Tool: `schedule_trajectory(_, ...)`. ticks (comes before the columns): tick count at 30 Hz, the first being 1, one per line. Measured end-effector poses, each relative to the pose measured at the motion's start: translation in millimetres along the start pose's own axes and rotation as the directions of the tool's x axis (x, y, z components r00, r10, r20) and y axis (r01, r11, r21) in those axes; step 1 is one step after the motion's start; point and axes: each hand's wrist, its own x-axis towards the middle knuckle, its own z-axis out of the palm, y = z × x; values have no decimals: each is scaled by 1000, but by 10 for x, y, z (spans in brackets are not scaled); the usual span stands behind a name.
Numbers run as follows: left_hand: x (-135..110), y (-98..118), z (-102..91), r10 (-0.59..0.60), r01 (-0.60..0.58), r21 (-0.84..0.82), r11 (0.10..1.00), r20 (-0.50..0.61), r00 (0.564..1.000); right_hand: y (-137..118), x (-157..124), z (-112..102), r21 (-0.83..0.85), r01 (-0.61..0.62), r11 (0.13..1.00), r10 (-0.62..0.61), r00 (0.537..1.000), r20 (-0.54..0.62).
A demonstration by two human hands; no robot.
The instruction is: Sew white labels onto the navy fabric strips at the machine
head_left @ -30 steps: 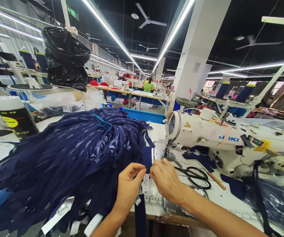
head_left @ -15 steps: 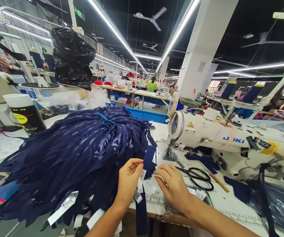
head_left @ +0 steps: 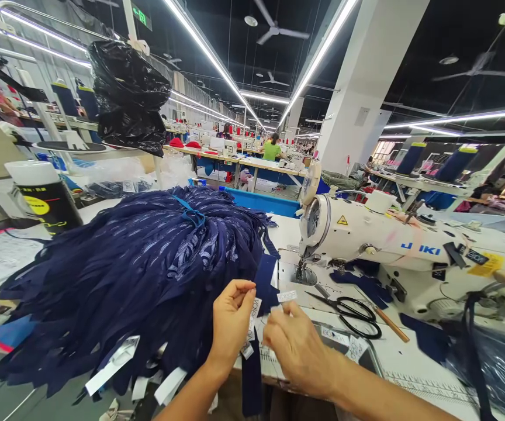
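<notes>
My left hand [head_left: 231, 318] is closed in a pinch at the edge of a navy fabric strip [head_left: 251, 380], which hangs over the table's front edge. White printed labels [head_left: 256, 308] show beside its thumb. My right hand [head_left: 298, 339] is curled, and a small white label [head_left: 286, 296] stands out at its fingertips. Left of my hands lies a large bundle of navy fabric strips [head_left: 138, 251], tied with a blue cord [head_left: 189, 211]. Further loose labels [head_left: 335, 335] lie beside my right wrist.
A white sewing machine [head_left: 366, 234] stands at the right. Black scissors [head_left: 358, 310] and a wooden-handled tool [head_left: 390, 323] lie before it. At the left are a black-and-white spray can [head_left: 44, 199] and a paper sheet [head_left: 2, 257]. A person in green [head_left: 272, 151] sits far off.
My right hand has drawn slightly down and left, its fingers curling in. A white label now shows at its fingertips, and loose labels beside its wrist show more clearly. My left hand keeps its pinch.
</notes>
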Motion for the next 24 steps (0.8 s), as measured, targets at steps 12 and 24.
schedule_trajectory(12, -35, 45, 26, -41, 41, -11, 999, -23, 999, 140, 114, 89, 463, -778, 425, 722, 600, 344)
schedule_trajectory(24, -22, 28, -24, -108, 74, 158, 985, 220, 969, 223, 130, 59, 553, -789, 268, 738, 537, 408)
